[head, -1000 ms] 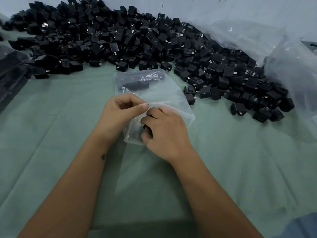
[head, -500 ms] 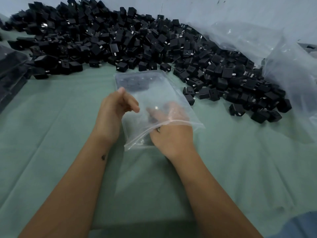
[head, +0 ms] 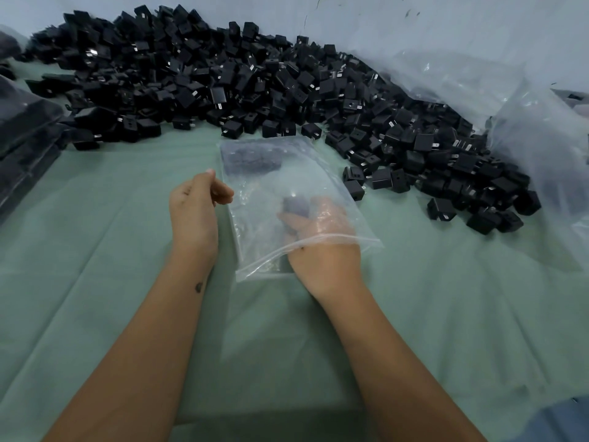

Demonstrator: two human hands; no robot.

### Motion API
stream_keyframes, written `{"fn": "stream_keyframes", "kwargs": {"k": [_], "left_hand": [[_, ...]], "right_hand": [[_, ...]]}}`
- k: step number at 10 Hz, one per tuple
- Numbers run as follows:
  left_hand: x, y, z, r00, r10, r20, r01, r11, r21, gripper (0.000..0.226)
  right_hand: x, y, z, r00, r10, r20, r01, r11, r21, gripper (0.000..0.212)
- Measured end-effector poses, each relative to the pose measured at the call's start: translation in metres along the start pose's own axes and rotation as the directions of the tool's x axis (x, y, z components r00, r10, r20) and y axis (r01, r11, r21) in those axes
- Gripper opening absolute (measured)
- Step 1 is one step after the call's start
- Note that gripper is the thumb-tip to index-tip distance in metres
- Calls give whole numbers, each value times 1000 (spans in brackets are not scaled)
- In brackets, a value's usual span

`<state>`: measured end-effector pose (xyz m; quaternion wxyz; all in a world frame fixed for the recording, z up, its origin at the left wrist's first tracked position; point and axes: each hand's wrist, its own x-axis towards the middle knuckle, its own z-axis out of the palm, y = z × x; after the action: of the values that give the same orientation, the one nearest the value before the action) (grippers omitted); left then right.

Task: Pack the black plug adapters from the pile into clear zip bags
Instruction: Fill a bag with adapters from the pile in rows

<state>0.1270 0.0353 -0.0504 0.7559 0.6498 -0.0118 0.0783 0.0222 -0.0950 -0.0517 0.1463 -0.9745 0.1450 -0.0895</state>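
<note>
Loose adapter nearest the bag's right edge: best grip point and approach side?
Judgement: pinch the adapter across its flat side faces, coming from above and the near side. It lies apart from the pile on the green cloth, its near side free, prongs pointing right, while the zip bag crowds its left.

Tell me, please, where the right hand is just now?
In the head view, right of centre: the right hand is inside the bag, holding an adapter.

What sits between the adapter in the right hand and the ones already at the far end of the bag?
In the head view, nothing: only clear bag separates the adapter held by the right hand from the adapters at the far end.
</note>
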Motion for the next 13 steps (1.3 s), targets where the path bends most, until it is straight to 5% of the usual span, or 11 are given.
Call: {"fn": "stream_keyframes", "kwargs": {"k": [1, 2, 4, 7, 10, 12, 13], "left_hand": [[-3, -2, 1, 997, 64, -38, -60, 994, 95, 42], [-4, -2, 3, 996, 83, -28, -79, 989, 122, 42], [-2, -6, 3, 997, 58, -54, -49, 988, 148, 41], [0, -7, 5, 998, 40, -49, -31, 983, 180, 42], [1, -6, 6, 999, -12, -39, 19, 983, 184, 40], [0, -5, 7, 999, -34, -34, 40, 976, 213, 41], [-2, -4, 8, 1000, -30, -7, 30, 971, 238, 37]], "right_hand": [[2, 1, 4, 990, 88, 111, -83, 995, -48, 40], [12, 0, 1, 991, 27, 134, -34, 998, 48, 49], [20, -8, -9, 997, -54, -58, 45, 988, -150, 36], [49, -9, -2, 999, -42, 5, 42, 987, -155, 33], [86, -11, 6, 997, -43, 72, 51, 991, -125, 61], [99, -6, 15, 991, -117, -70, 98, 968, -229, 33], [102, -5, 16, 986, -134, -100, 123, 986, -115, 37]]}}
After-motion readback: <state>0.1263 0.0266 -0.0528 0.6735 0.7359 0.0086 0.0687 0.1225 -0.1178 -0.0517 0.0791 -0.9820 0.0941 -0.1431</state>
